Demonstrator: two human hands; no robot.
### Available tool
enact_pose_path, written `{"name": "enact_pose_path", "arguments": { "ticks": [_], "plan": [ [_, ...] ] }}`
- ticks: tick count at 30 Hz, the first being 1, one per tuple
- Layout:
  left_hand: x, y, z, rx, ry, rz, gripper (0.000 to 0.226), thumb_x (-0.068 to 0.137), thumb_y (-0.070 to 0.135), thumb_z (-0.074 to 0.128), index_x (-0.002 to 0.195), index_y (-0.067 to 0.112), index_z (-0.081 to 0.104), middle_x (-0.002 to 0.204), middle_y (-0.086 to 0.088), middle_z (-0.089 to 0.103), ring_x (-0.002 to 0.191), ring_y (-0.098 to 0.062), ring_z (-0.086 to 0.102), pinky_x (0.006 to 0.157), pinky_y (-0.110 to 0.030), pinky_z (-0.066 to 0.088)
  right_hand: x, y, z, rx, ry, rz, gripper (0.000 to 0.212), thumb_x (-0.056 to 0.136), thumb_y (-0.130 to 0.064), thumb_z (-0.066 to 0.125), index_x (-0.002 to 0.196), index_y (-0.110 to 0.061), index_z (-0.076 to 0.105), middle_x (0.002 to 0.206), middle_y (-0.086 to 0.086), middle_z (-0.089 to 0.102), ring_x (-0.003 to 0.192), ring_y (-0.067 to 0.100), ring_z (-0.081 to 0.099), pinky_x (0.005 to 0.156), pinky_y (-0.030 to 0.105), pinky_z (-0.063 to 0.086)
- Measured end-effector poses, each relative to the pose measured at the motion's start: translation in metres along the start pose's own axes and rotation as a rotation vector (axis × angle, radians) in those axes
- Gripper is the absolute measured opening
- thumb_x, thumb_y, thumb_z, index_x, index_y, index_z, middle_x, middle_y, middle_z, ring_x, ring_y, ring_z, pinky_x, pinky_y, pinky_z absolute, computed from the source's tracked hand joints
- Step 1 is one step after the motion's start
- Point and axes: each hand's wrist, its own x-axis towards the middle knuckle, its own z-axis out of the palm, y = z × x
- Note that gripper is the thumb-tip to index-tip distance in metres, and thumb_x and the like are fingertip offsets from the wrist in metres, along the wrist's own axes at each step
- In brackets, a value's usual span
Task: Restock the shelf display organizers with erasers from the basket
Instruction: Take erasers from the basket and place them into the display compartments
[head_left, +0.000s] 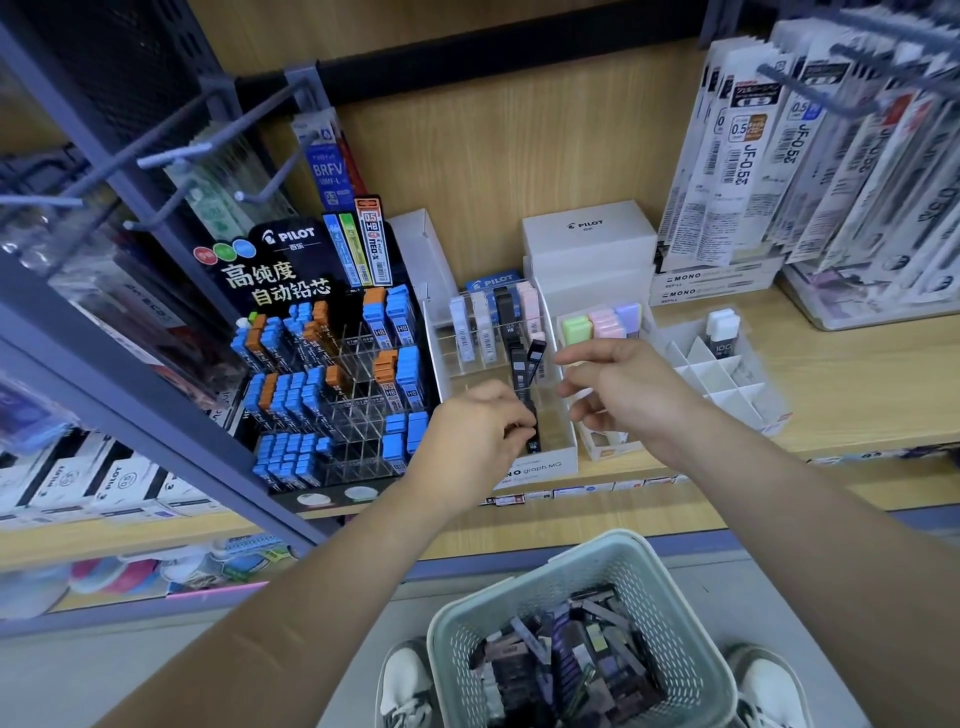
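A wooden shop shelf (831, 395) runs across the view, crowded with stationery, and we look down on it past two bare arms. At its middle stands a white tray (558, 449) with clear dividers. In the tray's front part the left hand (478, 431) curls its fingers round a dark pack (522, 387), slim and upright, with its lower end down inside the tray. A second pack (536, 356) leans just beside it. The right hand (618, 389) hovers just to the right of both, fingers loosely curled, thumb and forefinger apart, with nothing that we can see between them.

To do this step well, we judge that the pack should go straight down into one free slot, bottom first and label forward. The right hand could steady the leaning neighbour so that nothing tips.

Counting outward, we find two hands and two packs at the fingers. The tray's back row (485, 332) shows at least four upright packs: two white, one black, one pink. Just right of the tray sit three pastel blocks (602, 322), green, pink and lilac. Further right, a white grid box (727, 387) holds one white-capped item. To the left stands one black display stand (311, 291), with more blue and orange packs than we can count. On the floor below is one pale basket (519, 584), heaped with dark packs beyond counting, between two white shoes (405, 680).
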Motion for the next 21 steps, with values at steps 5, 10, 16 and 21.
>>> {"name": "enact_pose_path", "arguments": {
  "ticks": [5, 10, 16, 21],
  "plan": [
    [0.005, 0.002, -0.009, -0.049, 0.067, -0.068, 0.016, 0.087, 0.012, 0.064, 0.099, 0.016, 0.075, 0.092, 0.004, 0.068, 0.078, -0.006, 0.06, 0.079, -0.026, 0.053, 0.0, -0.003, 0.01, -0.159, -0.035, -0.046, 0.038, 0.092, -0.002, 0.049, 0.127, -0.017, 0.056, 0.077, 0.005, 0.066, 0.043, 0.013, 0.049, 0.041, 0.02, 0.038],
    [0.02, 0.0, -0.023, -0.15, 0.047, -0.313, 0.041, 0.091, 0.007, 0.052, 0.13, 0.02, 0.057, 0.119, 0.007, 0.064, 0.098, -0.007, 0.06, 0.086, -0.008, 0.038, -0.006, -0.006, 0.024, -0.287, -0.167, -0.044, 0.033, 0.093, -0.003, 0.045, 0.117, -0.026, 0.046, 0.069, 0.008, 0.065, 0.039, 0.015, 0.038, 0.036, 0.016, 0.029],
    [0.03, 0.002, -0.019, -0.201, 0.055, -0.334, 0.041, 0.092, 0.012, 0.055, 0.132, 0.022, 0.055, 0.115, 0.002, 0.066, 0.098, -0.008, 0.063, 0.094, -0.018, 0.045, -0.003, -0.003, 0.027, -0.294, -0.15, -0.031, 0.042, 0.09, 0.0, 0.043, 0.125, -0.023, 0.048, 0.069, 0.012, 0.062, 0.03, 0.007, 0.036, 0.034, 0.014, 0.026],
    [0.038, 0.001, -0.019, -0.227, 0.089, -0.33, 0.032, 0.091, 0.016, 0.062, 0.121, 0.026, 0.065, 0.097, 0.007, 0.068, 0.082, -0.002, 0.06, 0.091, -0.02, 0.049, 0.002, -0.002, 0.023, -0.243, -0.128, 0.004, 0.047, 0.092, -0.003, 0.046, 0.134, -0.022, 0.052, 0.067, 0.006, 0.063, 0.037, 0.01, 0.039, 0.036, 0.015, 0.029]
  ]
}}
